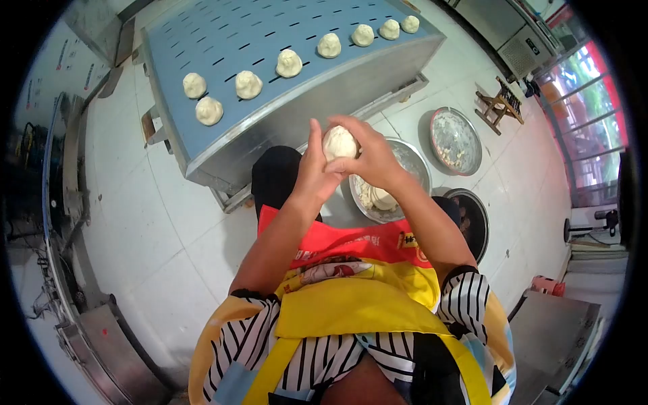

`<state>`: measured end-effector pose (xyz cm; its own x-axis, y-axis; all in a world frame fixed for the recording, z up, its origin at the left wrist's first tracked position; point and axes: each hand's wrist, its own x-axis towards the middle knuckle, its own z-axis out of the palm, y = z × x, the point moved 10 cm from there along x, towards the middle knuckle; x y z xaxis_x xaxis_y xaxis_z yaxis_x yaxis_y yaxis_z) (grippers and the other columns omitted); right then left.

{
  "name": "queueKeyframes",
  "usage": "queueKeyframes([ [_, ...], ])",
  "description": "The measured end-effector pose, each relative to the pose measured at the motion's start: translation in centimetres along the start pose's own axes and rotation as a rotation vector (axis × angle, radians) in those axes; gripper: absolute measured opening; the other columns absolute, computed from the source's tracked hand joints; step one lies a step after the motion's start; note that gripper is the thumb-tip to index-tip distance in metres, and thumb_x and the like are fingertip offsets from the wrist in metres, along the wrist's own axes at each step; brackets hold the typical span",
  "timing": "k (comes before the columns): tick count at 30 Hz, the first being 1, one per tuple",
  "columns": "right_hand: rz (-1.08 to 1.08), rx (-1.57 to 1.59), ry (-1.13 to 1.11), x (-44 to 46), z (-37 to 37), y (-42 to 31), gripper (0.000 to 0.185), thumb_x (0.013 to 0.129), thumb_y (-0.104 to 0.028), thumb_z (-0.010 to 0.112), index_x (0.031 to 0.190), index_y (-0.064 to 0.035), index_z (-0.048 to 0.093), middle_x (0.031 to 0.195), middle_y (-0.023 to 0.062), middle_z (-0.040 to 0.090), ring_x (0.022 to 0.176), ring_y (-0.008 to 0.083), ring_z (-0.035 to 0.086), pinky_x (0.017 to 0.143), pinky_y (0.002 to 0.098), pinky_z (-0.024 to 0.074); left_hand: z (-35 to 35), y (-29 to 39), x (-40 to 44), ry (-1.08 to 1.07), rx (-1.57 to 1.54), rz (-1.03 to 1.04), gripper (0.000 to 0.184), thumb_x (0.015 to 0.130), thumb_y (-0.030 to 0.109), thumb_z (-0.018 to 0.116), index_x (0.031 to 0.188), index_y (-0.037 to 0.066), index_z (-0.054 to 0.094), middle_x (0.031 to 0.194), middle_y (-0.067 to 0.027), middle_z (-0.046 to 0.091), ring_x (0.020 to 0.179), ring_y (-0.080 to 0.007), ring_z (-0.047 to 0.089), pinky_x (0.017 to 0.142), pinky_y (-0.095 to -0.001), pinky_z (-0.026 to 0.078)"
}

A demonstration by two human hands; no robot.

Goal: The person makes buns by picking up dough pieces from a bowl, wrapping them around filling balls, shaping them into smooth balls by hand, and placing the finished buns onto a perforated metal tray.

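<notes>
Between my two hands is a pale, rounded dough ball (pixel 339 144), held above my lap. My left hand (pixel 316 170) cups it from the left and below, its thumb side pointing up. Curved around the top and right of the ball, the fingers of my right hand (pixel 372 156) press against it. Several similar dough balls (pixel 288 63) sit in a row along the near edge of a blue slotted tabletop (pixel 223 40), with one more set in front at the left. Below my right forearm stands a metal bowl (pixel 420 167) with dough and loose bits in it.
A second metal basin (pixel 456 138) dusted with white powder is on the tiled floor at right. Beside it are a dark round pot (pixel 478 223), its contents unclear, and a small wooden folding stool (pixel 501 104). Metal equipment lines the left side.
</notes>
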<state>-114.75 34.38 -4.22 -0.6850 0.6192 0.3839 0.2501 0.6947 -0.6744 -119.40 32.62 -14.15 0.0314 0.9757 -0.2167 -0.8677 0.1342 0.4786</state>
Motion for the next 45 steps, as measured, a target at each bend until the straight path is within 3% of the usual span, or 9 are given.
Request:
queueKeyframes([
  [5,-0.176,-0.265,-0.203,0.8,-0.2,-3.2,0.066,0.063,-0.031,0.077,0.121,-0.0130,0.052,0.114,0.0097,0.059,0.101,0.0335,0.056,0.085,0.0427,0.0446,-1.8,0.6,0.6,0.004,0.026,-0.032,0.076,0.088,0.070,0.032,0.121,0.005,0.050,0.108,-0.0085,0.062,0.098,-0.0217,0.062,0.076,-0.0355,0.053],
  [11,-0.016,-0.513,-0.409,2.9,1.2,-4.2,0.062,0.065,-0.031,0.076,0.119,-0.0129,0.052,0.098,0.0095,0.055,0.086,0.0349,0.060,0.070,0.0430,0.0495,-1.9,2.4,1.1,0.119,-0.015,-0.004,0.072,0.089,0.068,0.033,0.119,0.005,0.049,0.114,-0.0096,0.058,0.104,-0.0235,0.061,0.076,-0.0382,0.054],
  [19,0.092,0.030,-0.264,6.4,0.8,-3.3,0.061,0.070,-0.014,0.076,0.125,-0.0082,0.052,0.113,0.0134,0.058,0.074,0.0216,0.061,0.070,0.0334,0.0504,-2.9,7.5,0.8,0.063,-0.017,0.083,0.075,0.088,0.070,0.030,0.112,0.002,0.050,0.103,-0.0158,0.060,0.095,-0.0259,0.063,0.080,-0.0421,0.053],
  [27,-0.159,-0.156,-0.200,8.0,2.0,-6.1,0.058,0.067,-0.015,0.077,0.120,-0.0127,0.055,0.109,0.0108,0.058,0.086,0.0260,0.061,0.076,0.0362,0.0506,-3.8,9.7,1.5,0.063,0.074,0.251,0.073,0.090,0.068,0.029,0.117,0.002,0.046,0.110,-0.0150,0.058,0.100,-0.0259,0.062,0.082,-0.0440,0.054],
  [35,-0.190,-0.402,-0.507,9.2,6.0,-6.1,0.060,0.063,-0.019,0.078,0.116,-0.0110,0.052,0.116,0.0118,0.058,0.098,0.0359,0.059,0.080,0.0436,0.0497,-3.6,9.4,1.1,0.057,-0.101,0.062,0.070,0.091,0.064,0.033,0.128,0.005,0.041,0.118,-0.0124,0.056,0.108,-0.0261,0.058,0.082,-0.0387,0.052],
  [39,-0.098,-0.247,-0.413,13.3,5.4,-4.2,0.053,0.063,-0.018,0.081,0.108,-0.0064,0.056,0.098,0.0160,0.063,0.092,0.0359,0.061,0.075,0.0409,0.0489,-6.9,17.4,-2.6,0.284,0.697,0.537,0.047,0.094,0.039,0.053,0.125,0.005,0.047,0.120,-0.0119,0.053,0.112,-0.0271,0.053,0.091,-0.0390,0.045],
  [40,-0.018,-0.215,-0.387,15.4,5.3,-2.9,0.052,0.062,-0.018,0.083,0.105,-0.0041,0.058,0.088,0.0179,0.065,0.085,0.0357,0.063,0.073,0.0404,0.0488,-6.8,22.1,-5.7,0.375,1.260,1.063,0.041,0.091,0.032,0.058,0.121,0.006,0.050,0.119,-0.0119,0.054,0.111,-0.0276,0.052,0.092,-0.0387,0.044],
  [42,0.011,-0.221,-0.317,20.2,5.4,-1.6,0.052,0.062,-0.021,0.083,0.105,-0.0037,0.058,0.087,0.0178,0.065,0.080,0.0350,0.064,0.071,0.0406,0.0493,-9.5,26.5,-9.9,0.689,1.609,1.381,0.035,0.086,0.023,0.065,0.115,0.007,0.055,0.116,-0.0127,0.054,0.109,-0.0292,0.051,0.093,-0.0387,0.042],
  [45,0.019,-0.229,-0.303,26.7,8.7,2.1,0.053,0.063,-0.025,0.082,0.106,-0.0053,0.058,0.092,0.0165,0.066,0.085,0.0329,0.064,0.075,0.0406,0.0485,-13.9,30.2,-11.8,0.982,1.480,1.046,0.032,0.082,0.016,0.067,0.110,0.003,0.057,0.111,-0.0148,0.056,0.105,-0.0327,0.053,0.093,-0.0409,0.042],
])
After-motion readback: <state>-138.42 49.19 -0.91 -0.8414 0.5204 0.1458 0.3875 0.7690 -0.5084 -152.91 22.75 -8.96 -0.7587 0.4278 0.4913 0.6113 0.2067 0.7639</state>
